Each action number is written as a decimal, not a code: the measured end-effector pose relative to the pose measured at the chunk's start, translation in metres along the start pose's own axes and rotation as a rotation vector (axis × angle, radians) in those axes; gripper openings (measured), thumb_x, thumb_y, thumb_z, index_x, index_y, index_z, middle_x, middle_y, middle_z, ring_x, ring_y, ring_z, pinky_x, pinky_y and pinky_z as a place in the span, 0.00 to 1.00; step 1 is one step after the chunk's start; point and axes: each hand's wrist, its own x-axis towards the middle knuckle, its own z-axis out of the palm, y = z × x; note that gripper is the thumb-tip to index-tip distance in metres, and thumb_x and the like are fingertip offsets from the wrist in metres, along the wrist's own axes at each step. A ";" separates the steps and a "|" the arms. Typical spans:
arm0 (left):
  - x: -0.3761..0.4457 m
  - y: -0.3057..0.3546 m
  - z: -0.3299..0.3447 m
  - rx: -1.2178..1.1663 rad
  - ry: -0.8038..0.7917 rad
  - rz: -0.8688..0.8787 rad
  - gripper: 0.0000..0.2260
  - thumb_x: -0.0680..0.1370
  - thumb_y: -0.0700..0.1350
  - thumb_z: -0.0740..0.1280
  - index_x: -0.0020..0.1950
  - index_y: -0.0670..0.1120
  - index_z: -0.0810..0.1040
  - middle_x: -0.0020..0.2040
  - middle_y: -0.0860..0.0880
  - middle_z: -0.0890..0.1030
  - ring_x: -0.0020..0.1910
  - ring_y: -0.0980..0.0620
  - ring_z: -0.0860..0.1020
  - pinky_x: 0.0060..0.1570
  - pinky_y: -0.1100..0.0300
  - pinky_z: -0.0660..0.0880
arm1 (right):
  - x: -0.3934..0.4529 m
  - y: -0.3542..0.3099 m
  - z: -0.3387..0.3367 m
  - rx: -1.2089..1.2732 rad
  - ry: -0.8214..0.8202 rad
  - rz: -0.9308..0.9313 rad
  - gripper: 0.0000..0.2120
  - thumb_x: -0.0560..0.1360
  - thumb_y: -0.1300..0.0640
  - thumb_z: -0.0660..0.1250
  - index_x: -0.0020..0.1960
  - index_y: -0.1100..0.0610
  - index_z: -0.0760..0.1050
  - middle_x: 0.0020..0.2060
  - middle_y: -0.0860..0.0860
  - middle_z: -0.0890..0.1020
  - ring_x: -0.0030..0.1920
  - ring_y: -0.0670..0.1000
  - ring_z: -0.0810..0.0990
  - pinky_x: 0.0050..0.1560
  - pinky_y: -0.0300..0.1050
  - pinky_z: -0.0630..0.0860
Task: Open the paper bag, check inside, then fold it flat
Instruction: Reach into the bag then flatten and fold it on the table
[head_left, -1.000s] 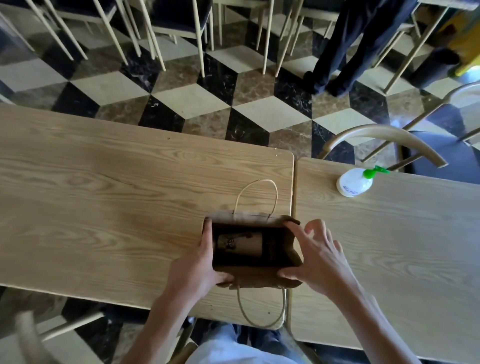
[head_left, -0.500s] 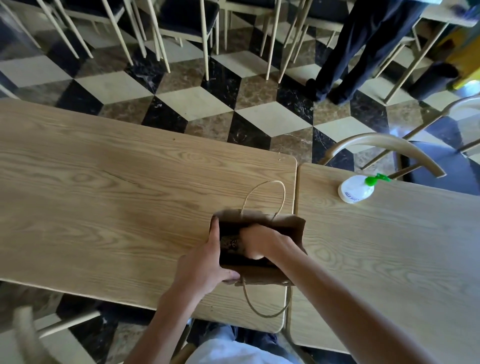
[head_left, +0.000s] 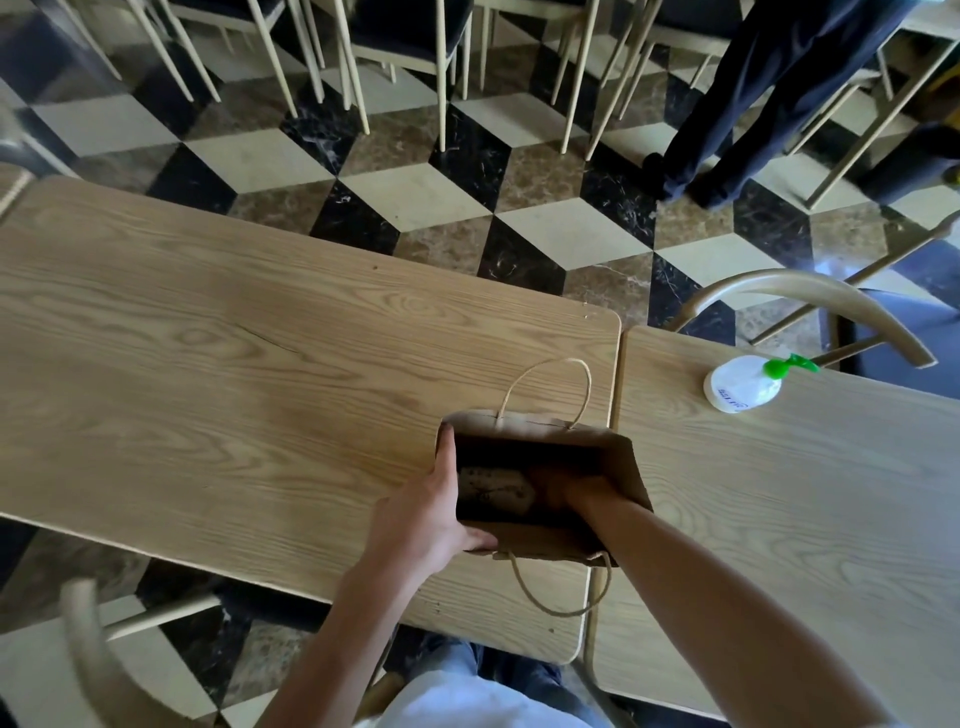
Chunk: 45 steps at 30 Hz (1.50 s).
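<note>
Paper bag (head_left: 566, 540): upright at the table (head_left: 260, 389) seam, mouth open. Your right hand (head_left: 563, 493) is sunk inside (fingers hidden, grip unknowable); left hand (head_left: 431, 514) clamps the nine-o'clock wall. Long axis runs nine-to-three.

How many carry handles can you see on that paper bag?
2. One handle loops out from the far rim of the paper bag onto the table; the other handle hangs from the near rim, over the table's front edge.

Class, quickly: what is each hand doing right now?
Left hand: closed on the left rim of the paper bag, holding it open.
Right hand: reaching down inside the bag; its grip cannot be told.
</note>
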 end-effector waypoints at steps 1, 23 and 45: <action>0.000 0.000 0.000 0.005 -0.001 0.001 0.58 0.63 0.65 0.75 0.76 0.55 0.35 0.38 0.55 0.77 0.34 0.56 0.77 0.36 0.58 0.76 | 0.000 -0.003 -0.002 -0.075 -0.014 -0.024 0.13 0.74 0.43 0.68 0.55 0.47 0.76 0.45 0.49 0.80 0.43 0.47 0.77 0.42 0.39 0.71; 0.004 0.003 -0.006 0.072 -0.006 0.001 0.56 0.65 0.64 0.74 0.77 0.54 0.37 0.38 0.55 0.73 0.33 0.55 0.74 0.35 0.60 0.70 | -0.005 -0.031 -0.020 0.260 -0.202 0.258 0.34 0.66 0.35 0.73 0.64 0.53 0.70 0.59 0.58 0.75 0.53 0.60 0.77 0.36 0.54 0.80; 0.007 0.006 -0.001 -0.011 0.062 0.037 0.54 0.66 0.61 0.75 0.78 0.52 0.39 0.49 0.48 0.83 0.44 0.51 0.82 0.39 0.58 0.75 | -0.019 -0.018 -0.014 -0.084 -0.035 -0.199 0.28 0.74 0.39 0.68 0.68 0.53 0.71 0.57 0.54 0.79 0.57 0.54 0.77 0.62 0.51 0.75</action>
